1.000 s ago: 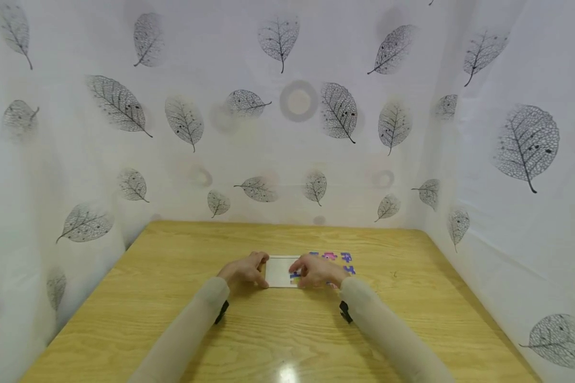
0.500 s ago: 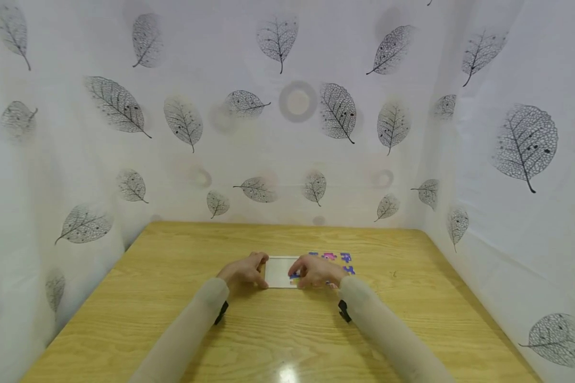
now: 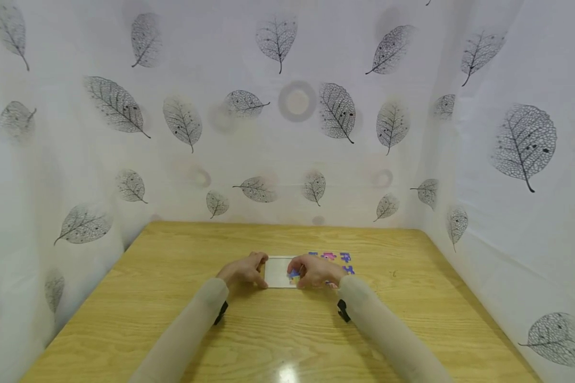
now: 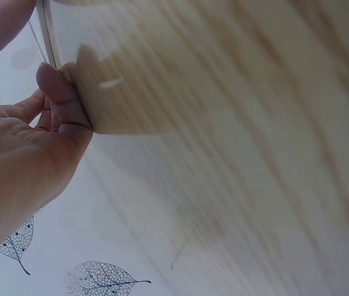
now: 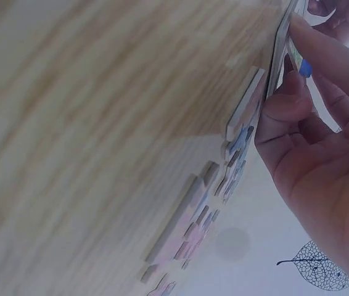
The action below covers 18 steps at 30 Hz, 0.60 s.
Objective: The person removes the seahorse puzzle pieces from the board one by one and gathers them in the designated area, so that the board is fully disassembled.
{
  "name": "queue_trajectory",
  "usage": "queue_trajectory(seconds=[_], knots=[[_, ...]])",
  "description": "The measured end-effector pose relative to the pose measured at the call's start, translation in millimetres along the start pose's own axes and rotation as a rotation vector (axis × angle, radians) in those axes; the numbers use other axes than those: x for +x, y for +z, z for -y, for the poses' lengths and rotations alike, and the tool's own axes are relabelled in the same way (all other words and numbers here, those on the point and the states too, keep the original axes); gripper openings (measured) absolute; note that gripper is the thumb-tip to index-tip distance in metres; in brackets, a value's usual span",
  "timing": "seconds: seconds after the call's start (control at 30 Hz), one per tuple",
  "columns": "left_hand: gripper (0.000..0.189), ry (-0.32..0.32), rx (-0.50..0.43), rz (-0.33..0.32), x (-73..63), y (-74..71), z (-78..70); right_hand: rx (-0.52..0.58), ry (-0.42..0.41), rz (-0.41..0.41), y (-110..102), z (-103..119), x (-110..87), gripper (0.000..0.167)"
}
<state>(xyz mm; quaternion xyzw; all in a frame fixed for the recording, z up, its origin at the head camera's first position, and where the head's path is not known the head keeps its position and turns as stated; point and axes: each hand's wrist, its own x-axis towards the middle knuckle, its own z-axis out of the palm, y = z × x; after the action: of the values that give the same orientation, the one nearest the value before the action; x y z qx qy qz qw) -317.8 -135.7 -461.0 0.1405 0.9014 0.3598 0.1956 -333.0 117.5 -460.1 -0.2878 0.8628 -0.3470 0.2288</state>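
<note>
A flat white puzzle tray (image 3: 276,272) with a thin raised rim lies on the wooden table. My left hand (image 3: 243,269) holds its left end, thumb at the near corner and fingers at the far corner; the left wrist view shows these fingers (image 4: 57,92) at the tray's edge. Over the tray's right part, my right hand (image 3: 318,270) pinches a blue and yellow jigsaw piece (image 3: 294,276), which looks tilted. In the right wrist view, a blue bit of the piece (image 5: 305,68) shows between thumb and fingers. The right hand hides the tray's right end.
Several loose jigsaw pieces (image 3: 346,257), pink, purple and blue, lie right of the tray, partly behind the right hand. Bare wooden table (image 3: 278,330) stretches toward me. A white leaf-print curtain (image 3: 278,149) hangs behind and along both sides.
The piece in my right hand has tilted, showing more of its blue part, and the right fingertips have shifted slightly left. The left hand and tray stay in place.
</note>
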Motion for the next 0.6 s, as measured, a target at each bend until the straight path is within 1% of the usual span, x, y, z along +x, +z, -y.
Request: queue_trajectory(seconds=[0.07,0.2,0.33,0.47,0.53,0.6], knots=[[0.078,0.001,0.007,0.002,0.5,0.0,0.4,0.000,-0.009,-0.006,0.0,-0.2,0.3,0.025],[0.079,-0.005,0.007,0.000,0.1,0.0,0.8,0.037,-0.007,-0.017,0.1,-0.5,1.4,0.016],[0.078,-0.002,-0.001,-0.005,-0.2,-0.5,1.2,0.096,0.005,-0.028,-0.7,0.5,1.7,0.019],[0.077,-0.001,-0.021,0.002,0.5,-0.7,1.2,0.069,-0.036,-0.052,-1.9,0.6,0.9,0.020],[0.077,-0.001,-0.026,0.006,0.5,-0.4,1.1,0.088,-0.047,-0.047,-3.2,-0.2,-0.4,0.021],[0.078,-0.007,-0.032,0.006,0.4,0.1,0.7,0.130,-0.053,-0.035,-5.0,-1.4,-2.2,0.022]])
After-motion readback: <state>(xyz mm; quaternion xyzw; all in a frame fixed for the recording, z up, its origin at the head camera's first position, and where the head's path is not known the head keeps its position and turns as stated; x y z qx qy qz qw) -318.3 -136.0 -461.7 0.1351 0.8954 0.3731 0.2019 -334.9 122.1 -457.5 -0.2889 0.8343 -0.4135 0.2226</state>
